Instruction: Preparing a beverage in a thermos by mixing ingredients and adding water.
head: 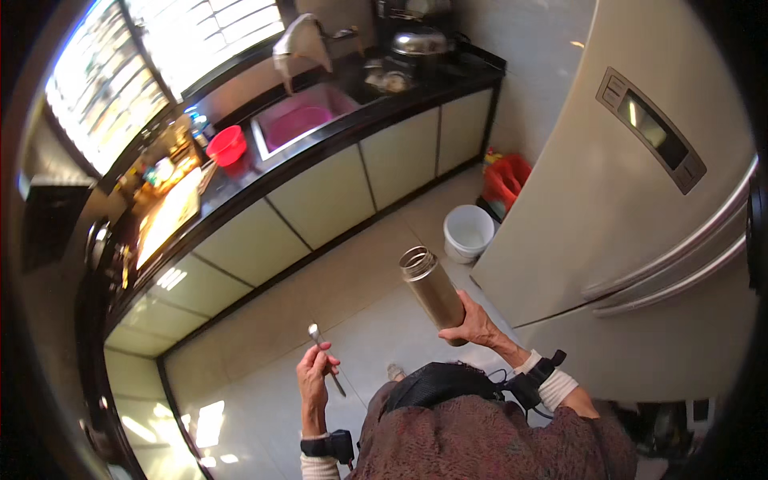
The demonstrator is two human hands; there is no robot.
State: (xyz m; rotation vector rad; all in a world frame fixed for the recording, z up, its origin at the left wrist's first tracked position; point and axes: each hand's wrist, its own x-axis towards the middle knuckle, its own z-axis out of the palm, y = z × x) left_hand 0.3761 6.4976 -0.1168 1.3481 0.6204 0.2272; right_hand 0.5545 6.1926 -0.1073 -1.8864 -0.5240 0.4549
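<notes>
My left hand [316,371] pinches a metal spoon [314,332] by its handle, bowl end up, over the tiled floor. On the right, my right hand [475,327] is closed around the lower part of an uncapped, brownish metal vacuum flask [433,296]. The flask's open threaded mouth tilts up and to the left; its contents cannot be made out. Flask and spoon are well apart.
A large refrigerator [576,198] stands close on the right, beside a white bucket [468,240] and a red bag [506,180]. Ahead, the dark counter [336,135] bears a red plastic basin [227,146], a cutting board [174,216] and a lidded pan [420,43]; a pink basin [300,123] sits in the sink [264,153].
</notes>
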